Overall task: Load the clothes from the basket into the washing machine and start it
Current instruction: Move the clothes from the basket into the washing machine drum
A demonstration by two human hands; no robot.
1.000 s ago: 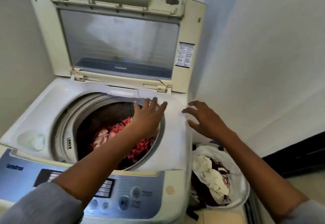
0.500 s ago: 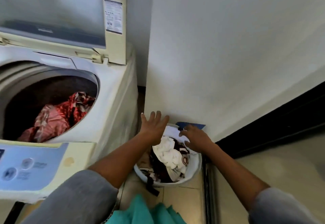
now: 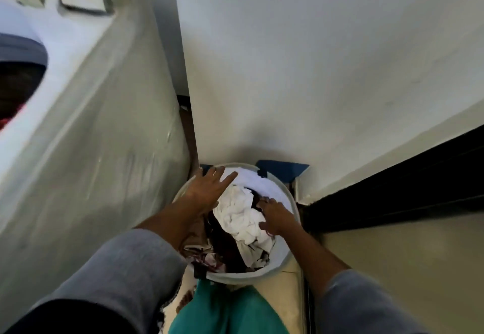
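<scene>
Leaning over the basket [image 3: 237, 280], which stood on the floor between the washing machine [image 3: 91, 129] and the wall, I had both hands at its pile. My left hand [image 3: 207, 189] lay spread with its fingers straight over the far left rim, touching the edge of the white garment [image 3: 241, 218] and holding nothing. My right hand [image 3: 275, 215] was on the right side of that same garment, with fingers and thumb curled into its folds in a grip. Dark clothes [image 3: 225, 247] lay underneath, probably tangled with it. The drum opening [image 3: 18, 82] sat up at my left, with a bit of red cloth [image 3: 3, 124] showing inside.

To do this grab well, I judged I should slide the left hand under the pile's left side and gather the white piece between both hands. Then I should lift straight up before swinging left, so that no sleeve trailed over the rim or dragged the light basket along. A loose end could snag on the machine's edge.
</scene>
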